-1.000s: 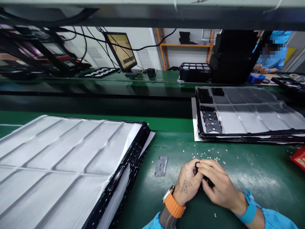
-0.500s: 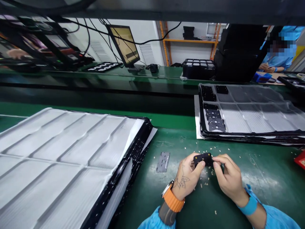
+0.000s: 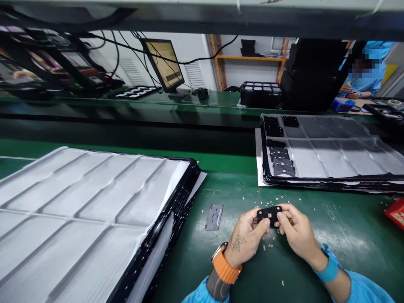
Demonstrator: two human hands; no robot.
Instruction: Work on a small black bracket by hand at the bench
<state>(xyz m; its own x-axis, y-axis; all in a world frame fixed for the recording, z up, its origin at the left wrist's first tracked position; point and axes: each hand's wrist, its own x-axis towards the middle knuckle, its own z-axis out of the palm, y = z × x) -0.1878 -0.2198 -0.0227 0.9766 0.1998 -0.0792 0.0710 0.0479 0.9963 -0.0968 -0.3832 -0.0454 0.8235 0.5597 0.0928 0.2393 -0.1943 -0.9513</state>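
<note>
Between my hands is a small black plate (image 3: 269,213) with cut-outs and gold-coloured spots near its corners. My left hand (image 3: 248,235) grips its left end, thumb across the front. My right hand (image 3: 295,229) pinches the right end between thumb and fingers. Both hands are above the green bench. To the left of my left hand, a flat grey plate (image 3: 214,217) with slots lies on the bench. Small pale scraps (image 3: 264,247) are scattered under and around my hands.
A stack of black trays with white lining (image 3: 94,185) fills the left. At the right, another lined tray (image 3: 322,158) holds several black plates (image 3: 283,167) along its left side. A red container (image 3: 396,213) sits at the right edge. Behind are a monitor (image 3: 164,64) and a co-worker (image 3: 362,75).
My right hand has shifted from beside the black plate onto its right end, thumb now on its front. The plate faces the camera more. The view has shifted slightly.
</note>
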